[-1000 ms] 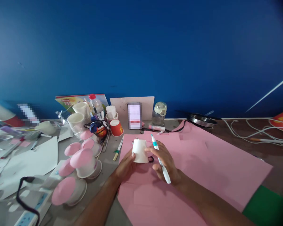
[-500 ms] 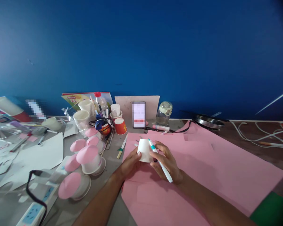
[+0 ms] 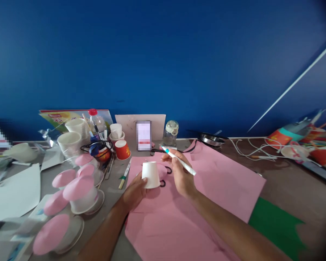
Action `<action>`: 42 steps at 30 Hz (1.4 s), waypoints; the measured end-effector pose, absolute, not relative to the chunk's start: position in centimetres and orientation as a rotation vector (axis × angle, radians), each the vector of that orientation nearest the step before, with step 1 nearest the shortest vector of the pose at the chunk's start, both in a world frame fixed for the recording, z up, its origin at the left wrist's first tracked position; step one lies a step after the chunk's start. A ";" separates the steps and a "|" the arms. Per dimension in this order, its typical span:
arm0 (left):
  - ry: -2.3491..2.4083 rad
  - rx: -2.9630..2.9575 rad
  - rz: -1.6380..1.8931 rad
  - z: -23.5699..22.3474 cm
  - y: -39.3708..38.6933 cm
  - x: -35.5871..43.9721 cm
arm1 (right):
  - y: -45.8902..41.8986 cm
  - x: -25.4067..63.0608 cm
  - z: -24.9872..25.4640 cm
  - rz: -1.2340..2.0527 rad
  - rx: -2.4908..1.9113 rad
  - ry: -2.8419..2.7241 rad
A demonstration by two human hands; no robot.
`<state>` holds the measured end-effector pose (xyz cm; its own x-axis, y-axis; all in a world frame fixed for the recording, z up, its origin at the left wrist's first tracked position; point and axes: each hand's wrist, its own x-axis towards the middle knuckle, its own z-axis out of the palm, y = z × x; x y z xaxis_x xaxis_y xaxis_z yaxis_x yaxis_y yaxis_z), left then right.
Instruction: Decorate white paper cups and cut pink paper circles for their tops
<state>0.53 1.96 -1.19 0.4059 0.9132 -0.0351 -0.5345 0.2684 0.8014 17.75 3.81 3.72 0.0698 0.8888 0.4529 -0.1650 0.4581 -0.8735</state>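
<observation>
My left hand [image 3: 136, 187] grips a small white paper cup [image 3: 151, 175], its narrow end up, with the thumb on its side. In my right hand [image 3: 183, 177] is a white marker [image 3: 180, 162] with a teal band, its tip pointing up and left, apart from the cup. Behind the cup lies a pink paper piece [image 3: 162, 170], partly hidden, and two black curled shapes [image 3: 167, 169] show beside it. Both hands are above large pink paper sheets [image 3: 163, 224]. Another marker [image 3: 124, 175] rests left of the paper.
Several white cups with pink discs [image 3: 78, 187] stand at left. Behind them are stacked paper cups [image 3: 69, 143], a red cup [image 3: 122, 149] and a bottle [image 3: 96, 121]. A phone [image 3: 143, 136] leans at the back beside a glass jar [image 3: 170, 133]. White cables [image 3: 241, 152] lie right.
The view has turned right, so the scene sits further left. My right hand and the marker have drawn away from the cup, uncovering the black curled shapes behind it.
</observation>
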 end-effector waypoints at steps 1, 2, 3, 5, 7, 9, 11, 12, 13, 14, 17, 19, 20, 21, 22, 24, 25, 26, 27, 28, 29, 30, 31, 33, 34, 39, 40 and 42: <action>0.553 0.797 1.042 -1.2 2.0 0.5 | 3.5 17.4 3.5 0.912 -0.746 -1.234; 0.546 0.791 1.033 -1.1 2.0 0.5 | 3.2 17.1 3.2 0.902 -0.751 -1.231; 0.539 0.785 1.027 -1.2 2.1 0.5 | 2.9 16.8 2.9 0.893 -0.756 -1.230; 0.534 0.773 1.026 -1.2 2.1 0.5 | 2.6 16.2 2.3 0.886 -0.758 -1.216; 0.531 0.770 1.040 -1.2 2.2 0.5 | 2.5 15.7 2.1 0.894 -0.765 -1.190; 0.527 0.768 1.055 -1.3 2.2 0.5 | 2.6 15.2 2.3 0.912 -0.769 -1.170; 0.518 0.761 1.062 -1.3 2.2 0.6 | 2.6 14.9 2.5 0.937 -0.765 -1.173; 0.514 0.755 1.063 -1.3 2.2 0.6 | 2.5 14.8 2.5 0.944 -0.762 -1.185; 0.511 0.749 1.062 -1.3 2.2 0.6 | 2.4 14.7 2.5 0.947 -0.764 -1.200; 0.510 0.742 1.063 -1.4 2.2 0.6 | 2.4 14.7 2.4 0.948 -0.770 -1.215; 0.519 0.710 1.069 -1.6 2.2 0.6 | 2.1 14.4 1.9 0.944 -0.793 -1.256; 0.525 0.688 1.077 -1.6 2.2 0.6 | 2.1 14.4 1.6 0.912 -0.793 -1.284; 0.529 0.682 1.078 -1.6 2.2 0.6 | 2.1 14.4 1.5 0.885 -0.783 -1.297; 0.533 0.683 1.079 -1.6 2.2 0.7 | 2.1 14.4 1.4 0.855 -0.768 -1.308; 0.538 0.685 1.081 -1.5 2.2 0.7 | 2.2 14.5 1.4 0.830 -0.748 -1.320; 0.542 0.687 1.083 -1.3 2.2 0.7 | 2.3 14.7 1.4 0.801 -0.714 -1.342; 0.540 0.684 1.085 -1.3 2.2 0.7 | 2.4 14.8 1.3 0.796 -0.702 -1.349; 0.534 0.678 1.091 -1.3 2.2 0.7 | 2.4 14.9 1.3 0.796 -0.694 -1.350; 0.528 0.669 1.094 -1.3 2.3 0.7 | 2.4 14.9 1.2 0.802 -0.694 -1.348; 0.524 0.662 1.098 -1.3 2.3 0.7 | 2.5 15.0 1.1 0.812 -0.697 -1.343; 0.522 0.658 1.100 -1.4 2.3 0.7 | 2.5 15.0 1.0 0.823 -0.706 -1.338; 0.525 0.657 1.102 -1.5 2.3 0.7 | 2.5 15.0 0.8 0.833 -0.718 -1.334; 0.532 0.658 1.103 -1.5 2.3 0.7 | 2.5 15.0 0.7 0.840 -0.734 -1.334; 0.552 0.657 1.100 -1.5 2.3 0.7 | 2.4 15.0 0.4 0.831 -0.773 -1.339; 0.558 0.655 1.102 -1.4 2.3 0.7 | 2.4 15.0 0.3 0.815 -0.795 -1.341; 0.568 0.670 1.113 -1.2 2.1 0.8 | 2.4 15.1 0.1 0.761 -0.875 -1.359; 0.576 0.674 1.110 -1.1 2.1 0.8 | 2.4 15.2 0.1 0.760 -0.877 -1.361; 0.597 0.680 1.104 -1.1 2.0 0.8 | 2.4 15.2 0.0 0.757 -0.876 -1.371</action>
<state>0.83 2.03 -1.13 0.3377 0.9362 -0.0978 -0.5947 0.2927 0.7488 15.24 2.37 0.01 0.0691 0.8671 0.4934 0.0438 0.4915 -0.8698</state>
